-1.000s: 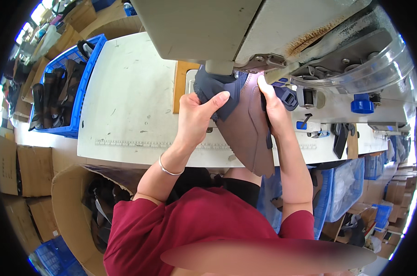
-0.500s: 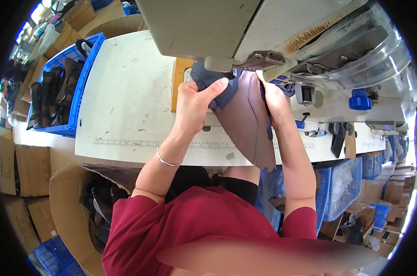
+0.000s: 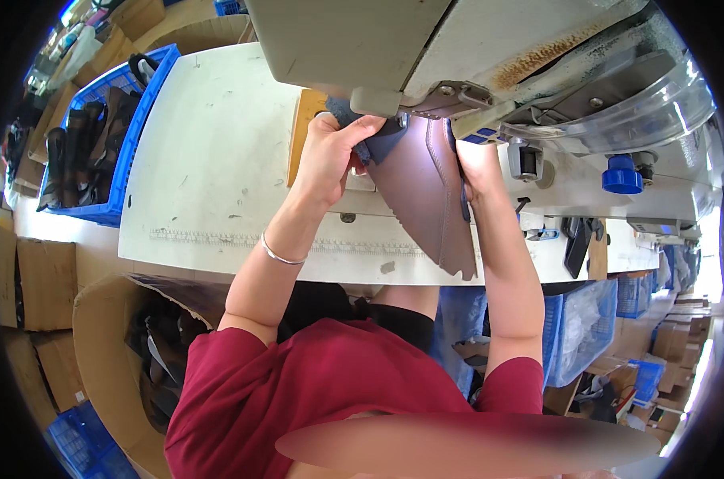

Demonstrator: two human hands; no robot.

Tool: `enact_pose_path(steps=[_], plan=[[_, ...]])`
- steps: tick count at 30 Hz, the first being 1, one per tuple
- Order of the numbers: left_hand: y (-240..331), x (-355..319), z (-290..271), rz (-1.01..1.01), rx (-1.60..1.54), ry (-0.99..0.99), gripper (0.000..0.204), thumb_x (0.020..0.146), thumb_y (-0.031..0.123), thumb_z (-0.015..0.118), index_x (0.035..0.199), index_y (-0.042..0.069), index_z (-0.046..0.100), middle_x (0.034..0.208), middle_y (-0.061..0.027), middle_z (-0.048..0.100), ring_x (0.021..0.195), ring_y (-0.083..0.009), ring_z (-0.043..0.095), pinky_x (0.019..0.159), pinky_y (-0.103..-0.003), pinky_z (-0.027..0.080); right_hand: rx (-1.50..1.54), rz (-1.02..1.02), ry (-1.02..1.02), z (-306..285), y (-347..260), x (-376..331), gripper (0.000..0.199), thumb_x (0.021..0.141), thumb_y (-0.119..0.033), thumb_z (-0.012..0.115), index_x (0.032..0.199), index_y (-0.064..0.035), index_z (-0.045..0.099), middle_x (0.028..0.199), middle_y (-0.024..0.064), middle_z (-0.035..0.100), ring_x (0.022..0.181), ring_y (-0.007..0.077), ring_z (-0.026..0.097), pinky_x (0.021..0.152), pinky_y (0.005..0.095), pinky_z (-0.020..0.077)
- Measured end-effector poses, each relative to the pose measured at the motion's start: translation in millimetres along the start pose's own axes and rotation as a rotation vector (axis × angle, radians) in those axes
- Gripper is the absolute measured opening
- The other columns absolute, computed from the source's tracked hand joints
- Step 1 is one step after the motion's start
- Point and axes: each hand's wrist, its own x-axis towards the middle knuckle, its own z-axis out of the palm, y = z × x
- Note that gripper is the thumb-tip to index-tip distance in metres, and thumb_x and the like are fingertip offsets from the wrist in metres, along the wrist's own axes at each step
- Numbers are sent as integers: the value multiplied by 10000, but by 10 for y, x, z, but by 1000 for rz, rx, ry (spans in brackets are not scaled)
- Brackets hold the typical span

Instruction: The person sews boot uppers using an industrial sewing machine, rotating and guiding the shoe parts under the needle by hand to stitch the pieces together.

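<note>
A brownish leather shoe upper (image 3: 418, 184) with a dark blue lining lies under the head of a sewing machine (image 3: 346, 48), its pointed end toward me. A stitched seam runs along its right part. My left hand (image 3: 326, 156) is closed on the dark blue fabric (image 3: 386, 140) at the upper's left side, thumb on top. At the right edge, my right hand (image 3: 480, 172) grips the upper; the machine and the upper hide most of its fingers. The needle area is mostly hidden, with a bright light on the leather there.
A white worktable (image 3: 218, 160) carries a printed ruler strip (image 3: 282, 241). Left of it stands a blue crate (image 3: 126, 188) of dark shoe parts. A cardboard box (image 3: 98, 343) with more pieces sits below. A dark phone-like object (image 3: 577, 246) lies at right, above blue crates (image 3: 581, 327).
Both hands and the shoe upper have moved slightly farther under the machine head. My left thumb now lies higher on the blue fabric. The whole view has shifted a little.
</note>
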Motion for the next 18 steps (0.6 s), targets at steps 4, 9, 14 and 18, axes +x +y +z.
enact_pose_path(steps=[4,9,14,18], plan=[[44,-16,10,-70,-10,7,140,852,138,614,837,8,664,698,-28,632,510,-78,542,408,-218,389,-151,5,-96,-22,-197,-61,179,927,-185,548,1046,-52,568,987,29,595,880,120,574,708,266,502],[16,-13,-120,-86,-74,-15,147,856,166,622,835,25,658,714,-22,634,531,-70,548,424,-213,387,-1193,-435,-134,281,-539,-1127,542,824,-309,634,1195,70,523,1213,185,569,1139,278,539,975,353,384],[18,2,-107,-203,-114,-78,150,858,197,628,834,52,657,718,4,614,562,-61,522,464,-218,388,-1947,-855,39,741,-251,-1478,432,780,-203,585,1198,-96,565,1229,67,553,1134,189,505,985,395,344],[3,-7,-85,-236,-153,-32,151,858,208,633,829,62,656,703,11,604,552,-63,502,483,-220,386,-1779,-1082,127,535,-150,-1258,361,775,-128,561,1128,-164,630,1166,2,604,1057,166,554,953,361,365]])
